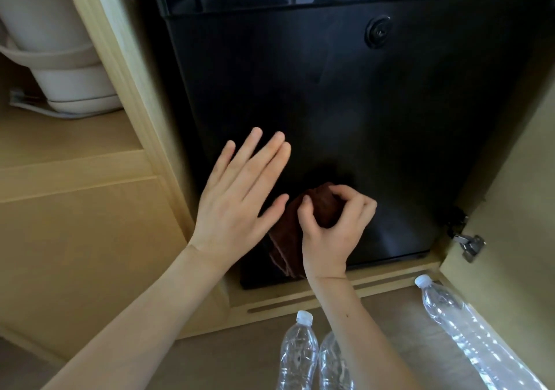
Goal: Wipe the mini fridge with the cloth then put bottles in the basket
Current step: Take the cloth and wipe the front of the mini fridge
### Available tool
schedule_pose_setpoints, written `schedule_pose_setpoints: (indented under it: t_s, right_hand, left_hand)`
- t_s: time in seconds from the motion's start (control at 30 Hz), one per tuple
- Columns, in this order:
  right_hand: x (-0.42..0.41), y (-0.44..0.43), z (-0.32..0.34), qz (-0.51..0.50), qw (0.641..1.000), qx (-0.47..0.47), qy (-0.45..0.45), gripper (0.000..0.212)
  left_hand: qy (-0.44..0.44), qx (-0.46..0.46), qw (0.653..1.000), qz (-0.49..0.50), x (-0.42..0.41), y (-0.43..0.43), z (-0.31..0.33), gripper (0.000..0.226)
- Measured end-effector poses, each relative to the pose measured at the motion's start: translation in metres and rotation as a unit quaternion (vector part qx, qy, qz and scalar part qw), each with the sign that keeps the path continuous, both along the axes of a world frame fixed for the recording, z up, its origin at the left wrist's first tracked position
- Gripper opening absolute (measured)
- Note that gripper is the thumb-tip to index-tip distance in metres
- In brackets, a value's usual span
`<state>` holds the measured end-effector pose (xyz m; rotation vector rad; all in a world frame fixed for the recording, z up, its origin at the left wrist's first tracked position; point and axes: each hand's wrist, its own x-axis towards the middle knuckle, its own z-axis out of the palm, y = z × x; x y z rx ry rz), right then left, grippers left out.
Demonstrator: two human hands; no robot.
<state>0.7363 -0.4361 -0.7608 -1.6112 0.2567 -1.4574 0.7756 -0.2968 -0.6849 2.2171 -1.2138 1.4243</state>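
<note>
The right hand [333, 233] bunches the brown cloth [318, 206] in closed fingers against the lower part of the mini fridge [345, 104] door, the left hand [237, 200] flat and open beside it, so wiping seems underway while three bottles [298, 350] lie on the floor with no basket in view.

dim, warm | glare on fridge door [345, 95] | wide-angle edge bending

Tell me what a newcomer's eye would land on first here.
First, the black mini fridge filling the wooden cabinet, with the right hand pressing a bunched dark red cloth low on its door. Beside it, the left hand is spread open and flat. Below, clear plastic bottles lie on the floor in front.
</note>
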Motion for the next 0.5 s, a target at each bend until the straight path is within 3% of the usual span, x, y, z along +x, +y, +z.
schedule_pose_setpoints:
  t_s: [0.23,0.33,0.5]
  right_hand:
    - [-0.019,-0.010,-0.050,-0.031,0.991,0.118,0.052,0.045]
    - [-0.016,-0.010,-0.041,-0.034,0.989,0.139,0.043,0.033]
    - [-0.004,-0.025,0.007,-0.027,0.997,0.066,-0.033,0.032]
  left_hand:
    - [0.021,0.000,0.998,0.051,0.007,-0.005,-0.014,0.070]
    - [0.031,-0.024,0.998,0.050,0.004,-0.009,-0.019,0.071]
    - [0.040,-0.060,0.996,0.055,0.002,-0.018,-0.024,0.076]
